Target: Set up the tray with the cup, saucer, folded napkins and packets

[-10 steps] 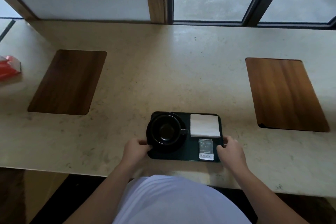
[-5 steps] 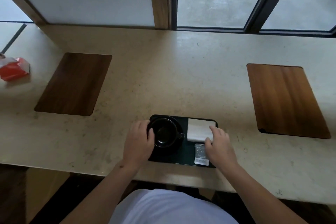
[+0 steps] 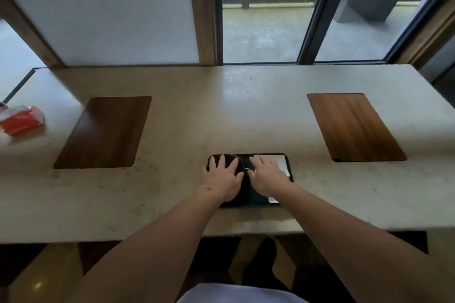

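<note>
Tray (image 3: 290, 167) sits at the counter's (image 3: 221, 110) near edge, centre. Cup (image 3: 242, 163) on its left half, napkin (image 3: 279, 161) on the right. One wooden placemat (image 3: 103, 131) lies far left, another placemat (image 3: 354, 126) far right. A crumpled packet (image 3: 21, 119) rests beyond the left mat.

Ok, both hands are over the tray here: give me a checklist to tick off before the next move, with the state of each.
1. Tray fully on the counter, near its front edge: ok.
2. Cup on the tray's left half: ok, mostly hidden under the left hand.
3. Saucer under the cup: cannot tell, covered.
4. Napkin on the tray's right rear: ok, partly under the right hand.
5. Packet at the tray's front right: ok, only a corner shows.
6. Firm grip on anything: cannot tell; fingers lie spread.
</note>
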